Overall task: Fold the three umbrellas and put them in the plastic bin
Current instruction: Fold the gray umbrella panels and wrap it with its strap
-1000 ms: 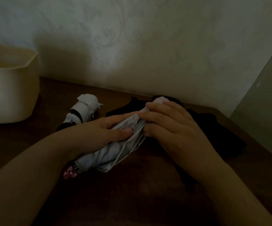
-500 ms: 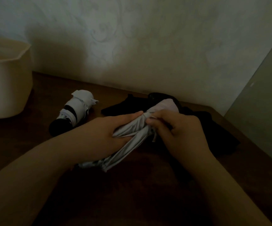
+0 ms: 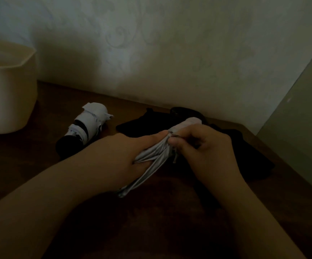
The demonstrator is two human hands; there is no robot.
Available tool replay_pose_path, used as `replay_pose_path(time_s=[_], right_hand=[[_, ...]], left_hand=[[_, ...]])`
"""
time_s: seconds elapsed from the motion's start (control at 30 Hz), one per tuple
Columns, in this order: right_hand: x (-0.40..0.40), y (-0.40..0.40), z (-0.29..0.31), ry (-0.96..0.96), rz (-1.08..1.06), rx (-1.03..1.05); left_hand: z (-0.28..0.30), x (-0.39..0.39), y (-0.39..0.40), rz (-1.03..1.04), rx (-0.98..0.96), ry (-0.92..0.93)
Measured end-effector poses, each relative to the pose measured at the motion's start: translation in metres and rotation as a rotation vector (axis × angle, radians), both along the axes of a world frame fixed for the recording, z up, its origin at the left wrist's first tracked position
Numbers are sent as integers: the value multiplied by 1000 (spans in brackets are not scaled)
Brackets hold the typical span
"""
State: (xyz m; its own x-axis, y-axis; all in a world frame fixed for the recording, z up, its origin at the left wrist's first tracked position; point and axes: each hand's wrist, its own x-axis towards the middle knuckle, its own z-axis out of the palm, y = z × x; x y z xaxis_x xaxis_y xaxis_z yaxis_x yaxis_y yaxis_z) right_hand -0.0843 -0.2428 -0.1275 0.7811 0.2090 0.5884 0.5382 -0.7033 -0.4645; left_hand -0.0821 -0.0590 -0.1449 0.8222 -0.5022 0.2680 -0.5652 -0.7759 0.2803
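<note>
**Both hands on the grey umbrella, two more lying behind**

From my feed, the pale grey fabric umbrella (image 3: 152, 161) lay slantwise across the middle of the view, gathered into loose pleats, its far rounded end poking out beyond the knuckles and its near end trailing down toward me. My left hand (image 3: 130, 156) was wrapped around the bundled cloth from the left, thumb laid along the top of it. My right hand (image 3: 205, 152) met it from the right, fingers curled in and pinching the fabric just beside the left thumb, so the two hands touched or nearly touched at that point. Both forearms came in from the lower corners, bare, angled toward each other.

Behind the left wrist lay a rolled white-and-black compact umbrella (image 3: 87, 126), strapped shut, its dark handle end nearer me. Behind and under the right hand spread a black fabric umbrella (image 3: 244, 156), unfolded and hard to make out in the dim light. The cream-coloured plastic bin (image 3: 7, 90) stood at the far left, well apart from the hands; I could not see what was inside it.

Everything rested on a dark brown wooden tabletop (image 3: 160, 221) pushed against a pale wall with a faint scroll pattern (image 3: 151, 43).
</note>
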Motion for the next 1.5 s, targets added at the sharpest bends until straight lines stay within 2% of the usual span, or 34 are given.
replay_pose_path(time_s=[0.13, 0.3, 0.53, 0.6, 0.7, 0.77, 0.87, 0.93, 1.0, 1.07, 1.17, 1.23, 1.33, 1.4, 1.43, 1.5], right_hand=[[1, -5, 0, 124, -107, 212], [3, -7, -3, 221, -50, 413], [8, 9, -11, 125, -205, 525], [8, 14, -10, 105, -226, 513], [8, 16, -9, 175, -230, 578], [7, 20, -10, 344, -205, 594], [5, 36, -16, 618, -103, 474], [8, 49, -19, 640, -32, 419], [14, 58, -15, 601, 20, 407], [21, 65, -10, 627, 61, 466], [25, 78, -7, 849, 159, 594], [24, 83, -9, 871, 155, 480], [25, 63, -3, 605, -89, 110], [23, 38, 5, 427, -322, -3], [24, 25, 6, 354, -430, -70], [28, 1, 0, 347, -627, -249]], left_hand=[[0, -6, -7, 38, 33, -45], [-1, -5, -12, 64, 21, -31], [-5, -8, -20, 96, 17, -28], [-4, -11, -24, 128, -114, 3], [-5, -9, -25, 195, -455, 118], [-7, -3, -20, 225, -610, 190], [-11, 9, -14, 282, -837, 415], [-8, 16, -11, 284, -1003, 534], [-4, 21, -8, 237, -1054, 587], [-3, 27, 3, 225, -1015, 566], [-5, 31, 25, 284, -849, 379], [-5, 31, 33, 300, -644, 283], [-13, 36, 38, 375, -459, 264], [-19, 39, 36, 455, -394, 154], [-19, 38, 37, 485, -299, 68], [-21, 35, 37, 591, -165, -48]])
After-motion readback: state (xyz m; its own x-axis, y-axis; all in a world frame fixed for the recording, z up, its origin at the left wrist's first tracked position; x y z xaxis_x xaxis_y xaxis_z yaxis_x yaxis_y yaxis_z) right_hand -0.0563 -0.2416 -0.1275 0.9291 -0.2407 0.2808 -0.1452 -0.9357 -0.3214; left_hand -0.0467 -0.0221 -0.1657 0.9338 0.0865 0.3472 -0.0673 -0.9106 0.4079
